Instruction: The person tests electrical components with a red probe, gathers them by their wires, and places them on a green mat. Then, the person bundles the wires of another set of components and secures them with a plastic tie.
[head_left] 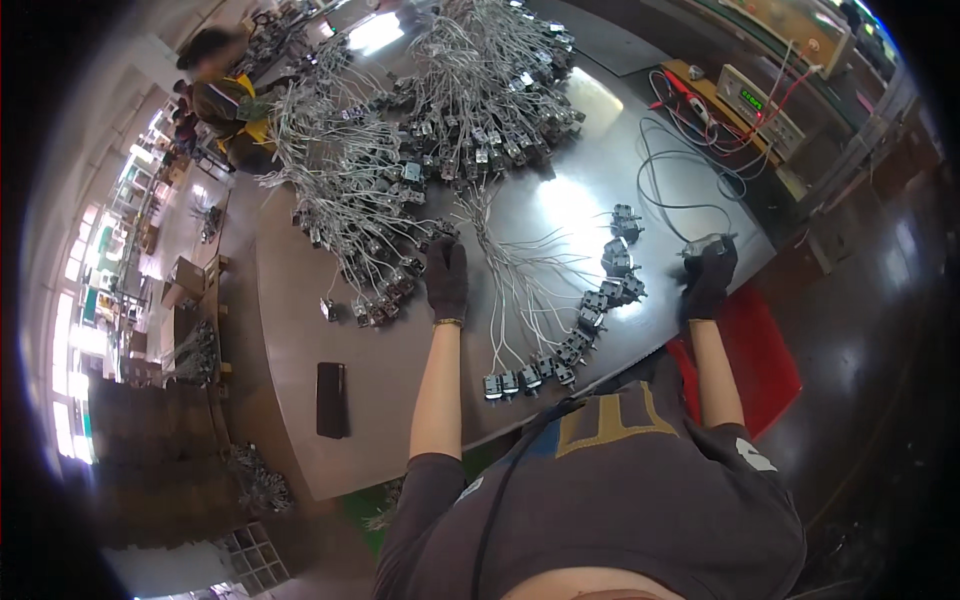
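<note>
The left hand (446,278), in a dark glove, lies flat with its fingers stretched forward on the metal table (300,420); its fingertips touch a bundle of grey wires (520,275) near the point where the wires come together, and it grips nothing that I can see. From this point the wires spread out like a fan toward the person, and each one ends in a small dark connector block (545,368); the blocks make a curved row from the front edge of the table up toward the right hand.

The right hand (708,275), also in a dark glove, is closed around a small metallic part (703,243) at the right edge of the table; the part is perhaps one more connector or a probe, the view is too small to tell; a thin dark cable (665,170) loops on the table just behind it.

Beyond the left hand lie large heaps of the same wired connectors (440,120); a flat dark rectangular object (332,399) lies alone at the near left of the table; a test instrument with a green display (755,103) stands at the far right; another person (220,95) sits at the far left end.
</note>
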